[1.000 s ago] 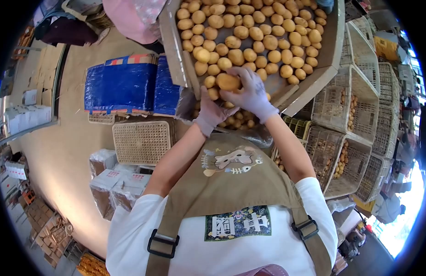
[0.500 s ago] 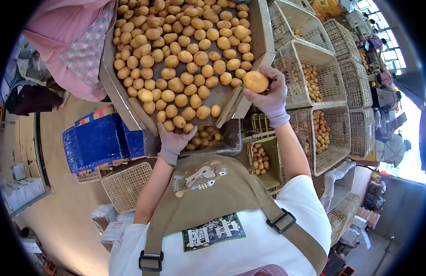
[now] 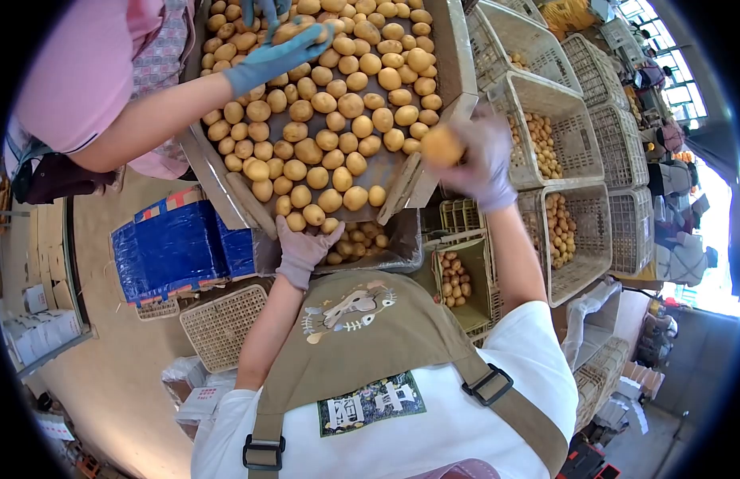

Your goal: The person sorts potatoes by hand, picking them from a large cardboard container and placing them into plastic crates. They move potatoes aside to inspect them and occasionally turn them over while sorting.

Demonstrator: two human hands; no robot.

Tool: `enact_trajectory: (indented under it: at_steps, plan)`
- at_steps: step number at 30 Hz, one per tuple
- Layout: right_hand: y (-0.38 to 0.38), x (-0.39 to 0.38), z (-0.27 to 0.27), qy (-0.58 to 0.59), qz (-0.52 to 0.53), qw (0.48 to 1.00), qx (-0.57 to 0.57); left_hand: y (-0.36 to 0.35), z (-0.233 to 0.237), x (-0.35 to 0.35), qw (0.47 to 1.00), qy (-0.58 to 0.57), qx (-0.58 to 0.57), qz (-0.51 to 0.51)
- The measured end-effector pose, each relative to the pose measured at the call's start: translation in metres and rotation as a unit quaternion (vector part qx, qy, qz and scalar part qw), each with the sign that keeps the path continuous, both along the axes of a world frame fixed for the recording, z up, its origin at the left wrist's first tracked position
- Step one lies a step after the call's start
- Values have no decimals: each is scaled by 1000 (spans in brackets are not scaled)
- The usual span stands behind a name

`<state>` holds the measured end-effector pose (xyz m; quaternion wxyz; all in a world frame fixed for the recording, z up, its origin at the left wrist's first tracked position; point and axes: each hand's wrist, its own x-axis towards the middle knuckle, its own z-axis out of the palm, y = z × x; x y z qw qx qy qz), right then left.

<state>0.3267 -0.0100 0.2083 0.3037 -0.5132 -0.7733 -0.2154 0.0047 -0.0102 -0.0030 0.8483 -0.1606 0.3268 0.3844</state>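
Potatoes [image 3: 309, 151] cover the sloping sorting tray [image 3: 458, 56] before me, whose narrow mouth points toward my apron. At that mouth my left hand [image 3: 303, 251], in a pale glove, has thumb and fingers spread against the lowest potatoes. My right hand [image 3: 483, 156], gloved too and smeared by motion, grips a large potato [image 3: 442, 147] just outside the tray's right wall. Below the mouth, a lined container [image 3: 402, 254] holds more potatoes, partly hidden by my left hand and apron.
A co-worker's blue-gloved hand [image 3: 282, 60] reaches over the tray from the left. Plastic crates [image 3: 581, 271] with potatoes stand at the right, beside a smaller green crate [image 3: 470, 315]. A blue-wrapped box [image 3: 170, 249] and an upturned crate [image 3: 224, 323] lie at the left.
The co-worker's blue-gloved hands have come in over the upper left of the tray. My right hand has shifted slightly and blurred, still with the potato. My left hand stays at the mouth.
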Motion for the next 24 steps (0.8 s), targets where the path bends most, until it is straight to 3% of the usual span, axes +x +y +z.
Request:
enact_trajectory:
  at_steps: [1,2,5,7,8,9,10,11,13,16,17,19,20,22,23,24]
  plan:
    - [22,30,-13,25,-62,994,90,-3,0,-1,1000,3,3,-4]
    - [37,65,-14,82,-265,959,61,-7,0,-2,1000,5,6,-8]
    - [42,78,-1,168,-320,932,7,0,2,0,999,5,28,-15]
    - [39,51,-27,170,-143,974,-43,-3,5,2,999,24,24,-15]
    - [29,8,-20,168,-130,969,-128,-5,6,3,999,36,17,-15]
    - [22,-15,-38,148,-58,979,-130,-4,4,4,999,25,36,-25]
    - [13,-44,-37,104,-44,962,-250,-4,0,2,998,16,53,-33]
    - [4,-60,-57,25,-9,960,-278,-5,-2,-1,998,14,43,-35]
    - [-13,-70,-105,5,20,949,-315,-7,-4,-6,999,9,23,-40]
    - [-6,-97,-113,-63,-126,925,-351,-17,-35,-14,995,-46,73,-53]
    - [-7,-108,-112,-111,-94,901,-409,-19,-40,-11,994,-47,89,-49]
    - [-14,-112,-136,-83,28,898,-432,-13,-12,-9,997,-14,28,-66]
    - [-1,-119,-116,-133,-41,854,-502,-15,-30,-7,963,127,217,-99]
    - [15,-120,-121,-59,-143,863,-481,-7,1,-10,988,-3,141,-56]
    - [18,-122,-118,-30,-184,878,-442,-3,15,-11,995,-1,83,-58]
    - [12,-131,-126,-41,-131,916,-377,1,22,-10,998,1,26,-60]
